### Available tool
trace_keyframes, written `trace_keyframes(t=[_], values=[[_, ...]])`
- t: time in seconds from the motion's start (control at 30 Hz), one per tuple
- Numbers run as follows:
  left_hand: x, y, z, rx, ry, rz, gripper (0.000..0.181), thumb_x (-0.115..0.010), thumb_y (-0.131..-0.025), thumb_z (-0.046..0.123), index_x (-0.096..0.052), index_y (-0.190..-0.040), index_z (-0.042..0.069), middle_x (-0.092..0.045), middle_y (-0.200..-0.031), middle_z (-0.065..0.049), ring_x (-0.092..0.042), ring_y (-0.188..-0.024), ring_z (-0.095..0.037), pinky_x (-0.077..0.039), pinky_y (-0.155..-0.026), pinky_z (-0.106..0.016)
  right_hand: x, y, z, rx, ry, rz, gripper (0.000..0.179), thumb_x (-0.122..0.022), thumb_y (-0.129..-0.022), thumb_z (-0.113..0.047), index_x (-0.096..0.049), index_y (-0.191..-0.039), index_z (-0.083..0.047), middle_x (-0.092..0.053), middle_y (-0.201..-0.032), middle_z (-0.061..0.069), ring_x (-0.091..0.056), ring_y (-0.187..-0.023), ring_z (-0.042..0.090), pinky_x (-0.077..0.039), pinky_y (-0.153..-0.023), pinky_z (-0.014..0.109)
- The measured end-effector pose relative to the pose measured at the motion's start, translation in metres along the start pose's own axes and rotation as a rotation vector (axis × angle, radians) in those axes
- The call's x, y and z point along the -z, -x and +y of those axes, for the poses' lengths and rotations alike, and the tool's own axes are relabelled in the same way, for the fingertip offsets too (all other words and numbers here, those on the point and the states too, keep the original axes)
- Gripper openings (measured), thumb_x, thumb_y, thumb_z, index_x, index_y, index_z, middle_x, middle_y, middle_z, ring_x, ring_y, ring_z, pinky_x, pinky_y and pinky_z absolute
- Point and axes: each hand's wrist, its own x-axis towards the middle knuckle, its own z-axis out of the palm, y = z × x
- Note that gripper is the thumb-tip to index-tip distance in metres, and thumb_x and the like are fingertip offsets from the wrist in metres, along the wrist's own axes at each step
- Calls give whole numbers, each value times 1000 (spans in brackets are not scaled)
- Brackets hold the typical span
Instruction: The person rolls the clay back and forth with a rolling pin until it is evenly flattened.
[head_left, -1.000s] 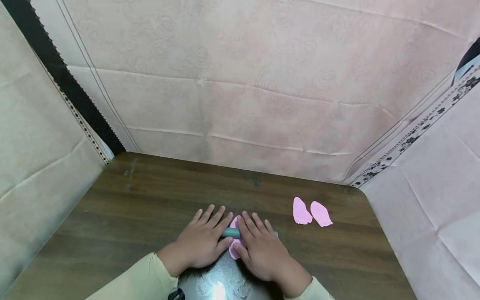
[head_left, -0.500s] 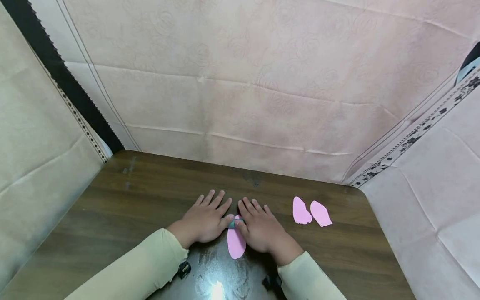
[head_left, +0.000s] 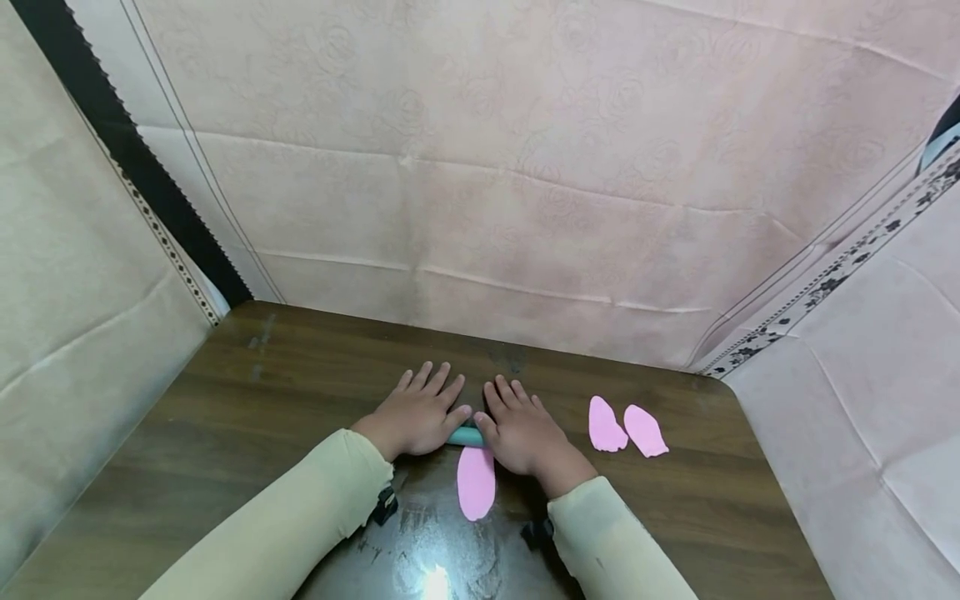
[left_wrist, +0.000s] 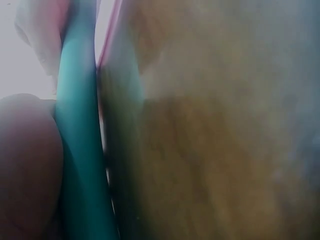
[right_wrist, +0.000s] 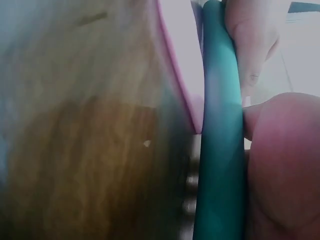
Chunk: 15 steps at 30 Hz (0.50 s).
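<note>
A teal rod [head_left: 467, 437] lies crosswise under both palms, its middle showing between the thumbs. Flat and with fingers spread forward, my left hand [head_left: 417, 413] presses on its left part. My right hand [head_left: 522, 432] rests the same way on the right part. Beneath the rod, a flat pink oval of clay-like material [head_left: 476, 485] reaches toward me. In the left wrist view the rod [left_wrist: 82, 125] runs alongside the hand. The right wrist view shows the rod [right_wrist: 220, 120] against the edge of the pink piece [right_wrist: 185, 60]. Both ends of the rod are hidden by the hands.
Two flat pink petal-shaped pieces [head_left: 606, 425] lie side by side to the right on the brown wooden table [head_left: 315, 358]. A shiny dark patch [head_left: 442, 550] with a light glare is nearest me. Patterned cloth [head_left: 480, 208] hangs behind and at both sides.
Both hands and the rod have moved forward, away from me, along the pink oval. More of the oval's near part now shows. The two petal-shaped pieces stay in place.
</note>
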Motion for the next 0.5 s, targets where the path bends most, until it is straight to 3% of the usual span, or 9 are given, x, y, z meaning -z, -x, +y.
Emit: trace_keyframes(t=[0.27,0.5], values=[[3,-5,-2,17,6,-18,75,-27,-120,63,-21,-182,22,-7,-191,-11,0,-177,-42,-6,-141,-67,-2,-7,5,-17,16,9,76,-22,-120,-64,-21,-182,-19,-10,-191,7,-8,-178,36,-16,-141,65],[-5,12,5,-7,-24,-9,75,-26,-120,65,-21,-182,24,-8,-191,-10,-1,-177,-42,-8,-141,-67,-4,15,1,21,-2,-13,74,-24,-121,-62,-21,-182,-20,-11,-191,5,-10,-178,35,-17,-140,66]])
